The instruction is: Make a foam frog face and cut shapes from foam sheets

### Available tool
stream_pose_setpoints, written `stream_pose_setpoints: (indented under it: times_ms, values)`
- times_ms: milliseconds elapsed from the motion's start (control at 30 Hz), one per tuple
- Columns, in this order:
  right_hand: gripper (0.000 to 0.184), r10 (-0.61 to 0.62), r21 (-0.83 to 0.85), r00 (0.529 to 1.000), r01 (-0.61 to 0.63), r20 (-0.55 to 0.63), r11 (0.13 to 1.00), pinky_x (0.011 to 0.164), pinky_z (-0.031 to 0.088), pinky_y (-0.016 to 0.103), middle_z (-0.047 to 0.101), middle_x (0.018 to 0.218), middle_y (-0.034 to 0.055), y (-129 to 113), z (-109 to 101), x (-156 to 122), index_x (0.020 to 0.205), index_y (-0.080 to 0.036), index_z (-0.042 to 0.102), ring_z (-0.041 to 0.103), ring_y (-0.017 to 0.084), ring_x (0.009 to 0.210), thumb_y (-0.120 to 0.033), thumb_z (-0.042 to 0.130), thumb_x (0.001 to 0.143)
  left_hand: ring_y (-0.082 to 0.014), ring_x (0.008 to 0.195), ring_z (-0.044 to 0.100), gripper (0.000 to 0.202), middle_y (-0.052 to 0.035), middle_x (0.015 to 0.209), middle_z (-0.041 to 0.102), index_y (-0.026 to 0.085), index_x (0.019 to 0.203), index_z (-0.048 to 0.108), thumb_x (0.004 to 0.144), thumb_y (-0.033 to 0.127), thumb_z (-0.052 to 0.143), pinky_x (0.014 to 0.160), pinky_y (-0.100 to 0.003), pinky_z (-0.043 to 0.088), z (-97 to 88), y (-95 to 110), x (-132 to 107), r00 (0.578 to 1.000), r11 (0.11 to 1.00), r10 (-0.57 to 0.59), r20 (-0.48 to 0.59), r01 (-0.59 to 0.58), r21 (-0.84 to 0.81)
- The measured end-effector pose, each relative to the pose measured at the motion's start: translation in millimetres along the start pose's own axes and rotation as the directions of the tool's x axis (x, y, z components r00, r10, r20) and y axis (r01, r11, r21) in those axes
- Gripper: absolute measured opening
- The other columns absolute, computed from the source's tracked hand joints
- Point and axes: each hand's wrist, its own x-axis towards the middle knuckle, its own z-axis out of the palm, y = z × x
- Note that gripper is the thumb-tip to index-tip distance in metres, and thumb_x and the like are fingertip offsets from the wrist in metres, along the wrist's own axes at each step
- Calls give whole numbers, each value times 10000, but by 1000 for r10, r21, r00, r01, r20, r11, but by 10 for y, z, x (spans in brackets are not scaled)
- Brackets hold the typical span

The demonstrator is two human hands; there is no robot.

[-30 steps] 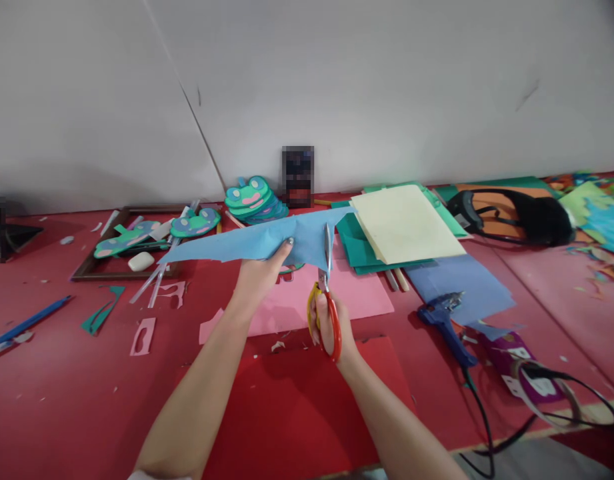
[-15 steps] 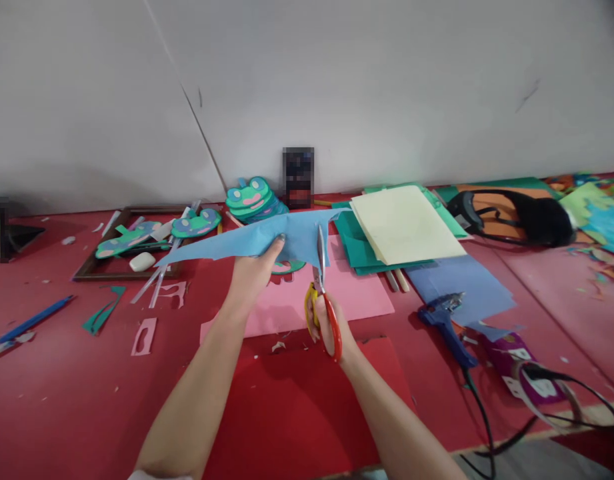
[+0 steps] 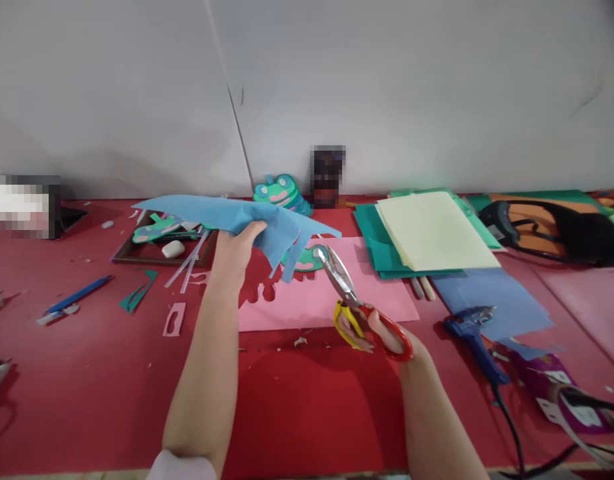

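My left hand [image 3: 234, 250] holds a light blue paper sheet [image 3: 227, 217] up over the red table [image 3: 77, 373]; the sheet's right edge hangs in cut strips. In my right hand [image 3: 374, 330] are scissors [image 3: 354, 300] with red and yellow handles. Their blades are together and point up-left, just clear of the blue paper. A pink sheet [image 3: 331, 297] with cut-out holes lies flat under both hands.
A red sheet [image 3: 307, 400] lies nearest me. Cream and green paper [image 3: 431, 230] is stacked at right, beside a blue sheet [image 3: 491, 293], a blue glue gun [image 3: 474, 333] with its cable, and a black bag [image 3: 561, 230]. Frog cut-outs [image 3: 277, 190], a brown frame [image 3: 161, 247] and a blue pen [image 3: 74, 297] lie left.
The scissors have come out of the blue paper and dropped to the right. My left hand has carried the paper left and tilted it. My view has shifted left.
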Motion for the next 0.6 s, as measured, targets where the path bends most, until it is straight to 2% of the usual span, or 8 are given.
stream_pose_setpoints:
  times_ms: [200, 300, 400, 600]
  values:
    - [519, 81, -148, 997, -77, 22, 986, 431, 252, 243, 373, 604, -43, -145, 54, 40, 815, -198, 452, 265, 77, 454, -710, 382, 772, -163, 766, 593, 76, 5, 751, 650, 211, 680, 617, 636, 271, 633, 727, -283, 495, -52, 87, -29, 992, 997, 16, 122, -25, 69]
    - [581, 85, -166, 996, -81, 16, 983, 426, 254, 237, 391, 621, -33, -171, 61, 46, 838, -188, 465, 277, 78, 464, -753, 385, 731, -168, 762, 593, 56, 9, 738, 651, 214, 683, 613, 649, 257, 622, 717, -282, 486, -66, 138, -54, 984, 987, -4, 181, -25, 158]
    - [593, 70, -180, 998, -70, -10, 981, 427, 249, 238, 401, 626, -27, -174, 50, 40, 825, -187, 471, 273, 76, 465, -764, 392, 717, -170, 750, 588, 61, 9, 727, 649, 212, 691, 613, 656, 262, 619, 703, -279, 479, -74, 157, -73, 981, 971, 0, 196, -47, 235]
    - [569, 108, -178, 994, -109, -16, 978, 436, 240, 235, 401, 620, -31, -149, 48, 28, 841, -180, 502, 289, 72, 462, -733, 416, 737, -163, 728, 577, 42, 10, 700, 630, 205, 663, 595, 667, 247, 600, 678, -264, 476, -62, 144, -83, 965, 970, -37, 261, -28, 241]
